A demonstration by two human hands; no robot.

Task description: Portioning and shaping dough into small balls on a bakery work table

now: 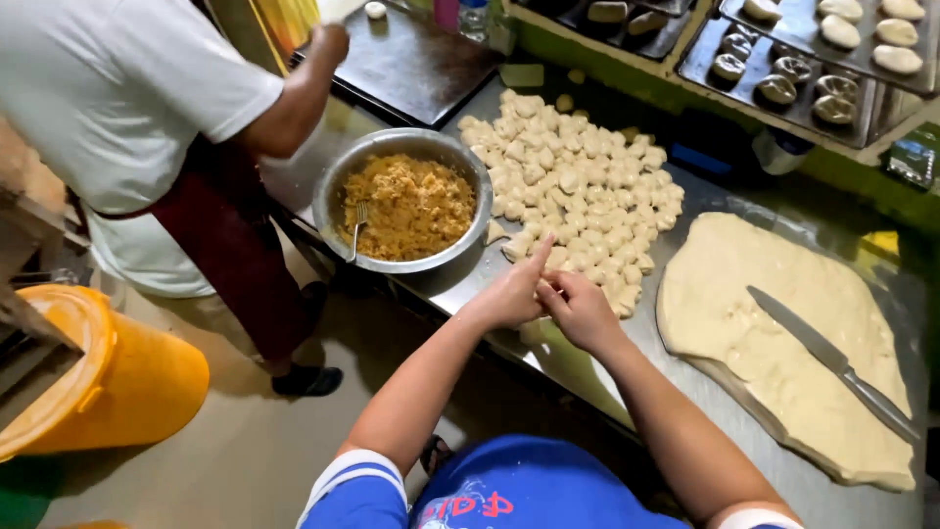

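At the near edge of the steel worktop [685,196], the person's left hand [511,292] and right hand [578,309] meet, fingers touching, just below the heap of small cut dough pieces [578,186]. The left grip is loosely curled with the forefinger stretched up toward the heap; the right grip is narrow, fingertips pinched together against the left hand. Whether a dough piece sits between them cannot be told, as the fingers hide the spot. The nearest pieces lie just beyond the fingertips, touching or almost touching them.

Left of the heap stands a round metal bowl [401,201] of crumbly orange-brown filling with a fork [357,230] leaning in it. Right of the hands lies a big flat sheet of rolled dough [783,343], with a long knife [832,360] resting on top. The knife's long axis runs diagonally, its blade tip pointing up-left toward the heap and its handle toward the lower right. The heap itself stretches from the far left down toward the hands.

Another person in a white shirt [117,88] stands at the worktop's left end, beside an orange bucket [108,377] on the floor. Dark baking trays [793,59] holding shaped dough sit at the far side.
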